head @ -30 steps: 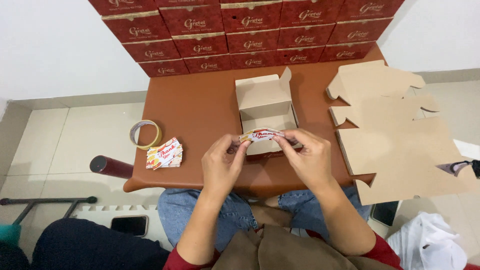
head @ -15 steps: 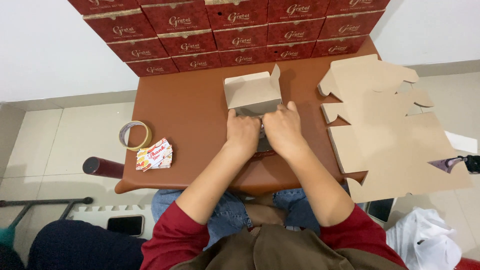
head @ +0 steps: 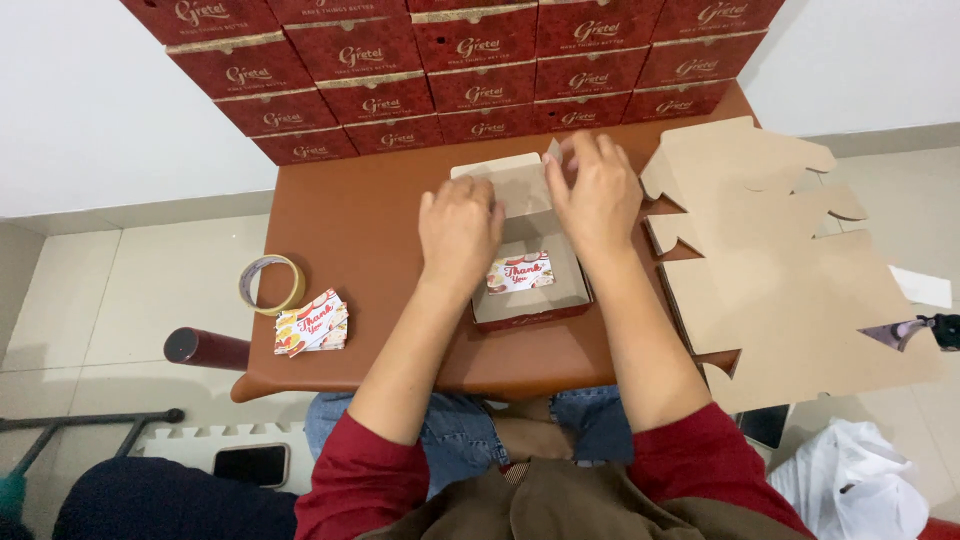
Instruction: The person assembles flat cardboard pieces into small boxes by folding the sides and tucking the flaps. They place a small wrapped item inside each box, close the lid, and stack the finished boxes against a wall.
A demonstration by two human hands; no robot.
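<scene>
Closing step: left hand (head: 458, 228) & right hand (head: 597, 190) press brown cardboard lid flap (head: 512, 183), fingers spread flat. White thank-you card (head: 520, 272) lies below both palms, inside small red-sided box (head: 528, 312). Next, I judge: fold lid fwd, tuck.

Brown box (head: 530, 290), red-patterned card (head: 520, 272)

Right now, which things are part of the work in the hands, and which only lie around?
In use:
left hand
right hand
open box
card inside the box

Lying about:
tape roll
stack of cards
flat cardboard blanks
stacked red boxes
</scene>
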